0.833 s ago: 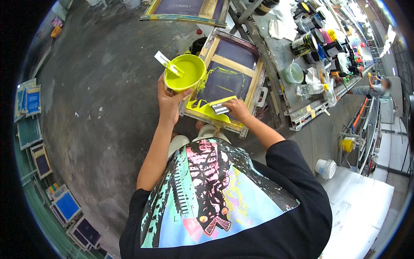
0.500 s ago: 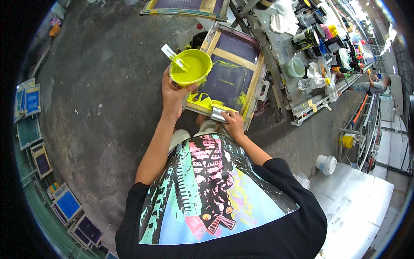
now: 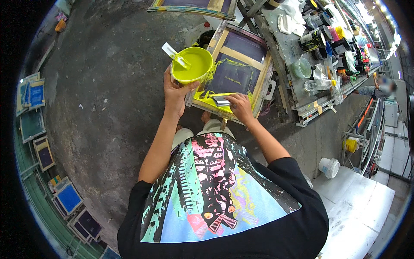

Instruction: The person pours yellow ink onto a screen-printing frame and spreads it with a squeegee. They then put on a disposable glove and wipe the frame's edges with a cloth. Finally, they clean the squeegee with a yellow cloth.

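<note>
Over the near end of a framed screen (image 3: 235, 77), my right hand (image 3: 242, 105) grips a silver scraper (image 3: 222, 102).
It is closed firmly on the scraper's right end, by bright yellow ink (image 3: 207, 100) smeared on the screen; left of there, my left hand (image 3: 175, 97) curls round the near side of a yellow tub (image 3: 187, 80), holding it with a white spatula (image 3: 169, 49) leaning inside. Right of the screen, a clear bottle (image 3: 318, 84) is on a crowded surface (image 3: 298, 98).

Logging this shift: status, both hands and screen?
Left hand holding yellow-green ink tub. Right hand gripping silver scraper at near end of framed screen; contact unclear. Right hand hides part of screen.
</note>
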`<move>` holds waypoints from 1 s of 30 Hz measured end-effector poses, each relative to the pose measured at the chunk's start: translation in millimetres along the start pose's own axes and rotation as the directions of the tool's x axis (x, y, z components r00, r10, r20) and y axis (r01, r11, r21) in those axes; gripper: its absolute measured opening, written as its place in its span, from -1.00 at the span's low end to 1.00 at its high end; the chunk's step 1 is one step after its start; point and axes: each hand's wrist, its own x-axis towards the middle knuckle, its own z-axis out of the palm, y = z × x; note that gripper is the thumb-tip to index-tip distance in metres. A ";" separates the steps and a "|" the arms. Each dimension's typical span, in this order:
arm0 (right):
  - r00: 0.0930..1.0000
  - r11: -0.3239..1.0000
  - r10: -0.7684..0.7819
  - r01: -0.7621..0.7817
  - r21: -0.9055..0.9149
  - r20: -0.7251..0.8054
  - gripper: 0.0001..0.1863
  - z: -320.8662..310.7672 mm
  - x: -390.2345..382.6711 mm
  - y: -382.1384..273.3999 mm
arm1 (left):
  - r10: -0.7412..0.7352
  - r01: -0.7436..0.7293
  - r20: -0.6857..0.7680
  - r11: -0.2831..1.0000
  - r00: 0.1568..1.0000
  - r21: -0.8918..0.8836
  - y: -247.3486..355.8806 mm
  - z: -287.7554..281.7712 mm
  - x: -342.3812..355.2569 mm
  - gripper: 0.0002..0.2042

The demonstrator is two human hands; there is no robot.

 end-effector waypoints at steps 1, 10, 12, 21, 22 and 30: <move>0.998 0.998 -0.055 0.055 -0.008 0.034 -0.56 0.9 14.0 5.4 | 0.005 -0.005 0.015 1.000 1.000 -0.016 1.3 0.9 0.3 -0.18; 0.864 0.912 -0.354 0.403 -0.070 0.357 -0.68 0.8 81.9 25.0 | 0.050 -0.049 0.024 0.998 0.998 -0.033 3.0 -6.0 -3.0 -0.20; 0.844 0.903 -0.380 0.428 -0.048 0.379 -0.68 -1.0 89.1 24.7 | 0.029 -0.028 0.016 0.998 0.999 -0.057 2.4 -4.5 -4.4 -0.20; 0.736 0.809 -0.483 0.582 -0.079 0.474 -0.74 -1.2 102.4 24.5 | 0.012 -0.011 0.032 1.000 0.999 -0.026 3.0 1.2 -8.7 -0.22; 0.723 0.804 -0.486 0.591 -0.074 0.492 -0.72 -2.1 102.1 25.6 | 0.009 -0.009 0.028 1.000 1.000 -0.021 2.8 1.2 -8.8 -0.23; 0.632 0.722 -0.547 0.688 -0.074 0.549 -0.76 -10.9 95.7 33.0 | -0.021 0.022 0.028 1.000 0.999 -0.010 -0.1 0.0 -9.8 -0.24</move>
